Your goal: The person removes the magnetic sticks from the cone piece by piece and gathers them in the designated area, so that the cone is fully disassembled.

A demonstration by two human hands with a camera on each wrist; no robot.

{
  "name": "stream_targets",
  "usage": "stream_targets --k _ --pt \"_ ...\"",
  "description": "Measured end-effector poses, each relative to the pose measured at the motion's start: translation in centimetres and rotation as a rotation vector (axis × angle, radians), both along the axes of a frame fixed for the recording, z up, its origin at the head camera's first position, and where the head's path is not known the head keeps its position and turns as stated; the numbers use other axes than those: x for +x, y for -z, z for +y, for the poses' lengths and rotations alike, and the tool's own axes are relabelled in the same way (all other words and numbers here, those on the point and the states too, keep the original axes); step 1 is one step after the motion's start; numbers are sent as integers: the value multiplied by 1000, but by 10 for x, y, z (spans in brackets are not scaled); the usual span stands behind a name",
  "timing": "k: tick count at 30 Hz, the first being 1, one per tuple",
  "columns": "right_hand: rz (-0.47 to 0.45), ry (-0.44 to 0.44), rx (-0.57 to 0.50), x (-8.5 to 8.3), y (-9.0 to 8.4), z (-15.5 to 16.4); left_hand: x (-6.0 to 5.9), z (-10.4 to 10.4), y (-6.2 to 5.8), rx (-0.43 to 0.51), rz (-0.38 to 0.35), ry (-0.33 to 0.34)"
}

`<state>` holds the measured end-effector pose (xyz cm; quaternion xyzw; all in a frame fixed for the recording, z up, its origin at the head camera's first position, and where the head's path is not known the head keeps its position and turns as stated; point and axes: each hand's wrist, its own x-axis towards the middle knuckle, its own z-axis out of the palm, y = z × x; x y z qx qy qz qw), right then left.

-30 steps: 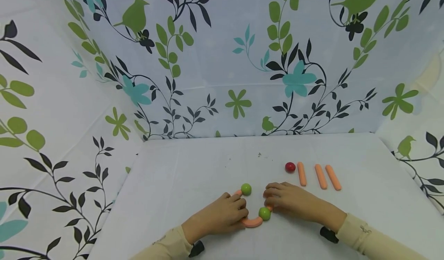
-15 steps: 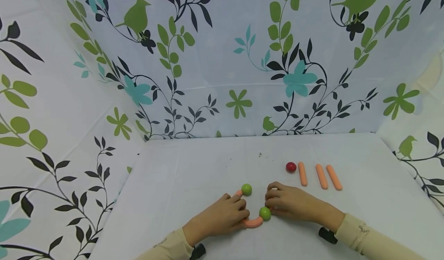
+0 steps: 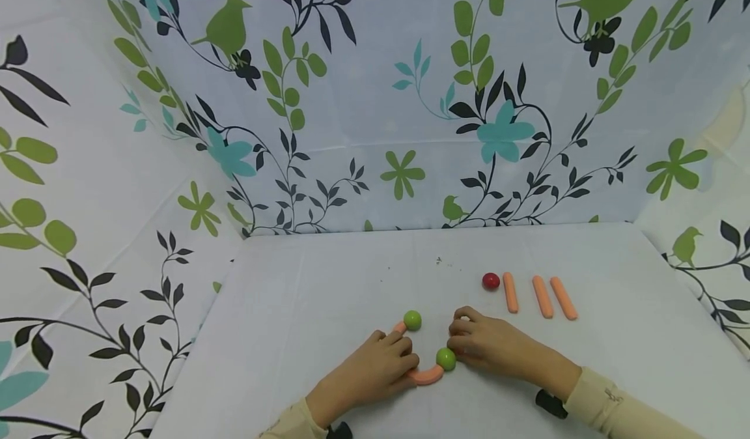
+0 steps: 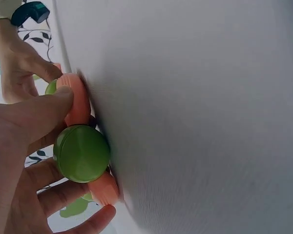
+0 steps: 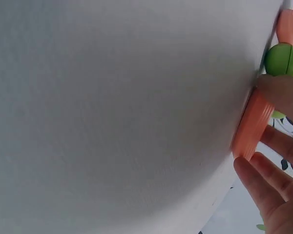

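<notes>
White table (image 3: 328, 283), orange curved rod (image 3: 426, 375) tipped with green balls (image 3: 446, 359).

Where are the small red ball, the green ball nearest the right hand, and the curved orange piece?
small red ball (image 3: 490, 281), head view, its middle.
green ball nearest the right hand (image 3: 446, 359), head view, its top.
curved orange piece (image 3: 428, 375), head view, the bare lower bend.

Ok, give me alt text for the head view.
Both hands, left hand and right hand, hold orange curved pieces joined by two green balls on a white table. Beyond lie a red ball and three orange sticks.
</notes>
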<state>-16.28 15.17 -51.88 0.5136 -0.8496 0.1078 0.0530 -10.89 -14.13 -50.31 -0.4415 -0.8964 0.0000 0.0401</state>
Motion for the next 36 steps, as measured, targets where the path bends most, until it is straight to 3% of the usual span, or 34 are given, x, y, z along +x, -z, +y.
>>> stream_targets --k 4,11,16,28,36 --pt "-34 44 -16 1 1 2 3 1 4 45 0 -42" --pt "-38 110 -145 -5 6 6 3 5 10 133 43 -149" --pt "-40 136 -208 -13 10 4 0 9 13 194 33 -238" --pt "-72 303 -214 -25 5 4 -8 22 16 271 28 -413" --pt "-40 364 -193 -29 2 10 -15 27 21 302 -14 -479"
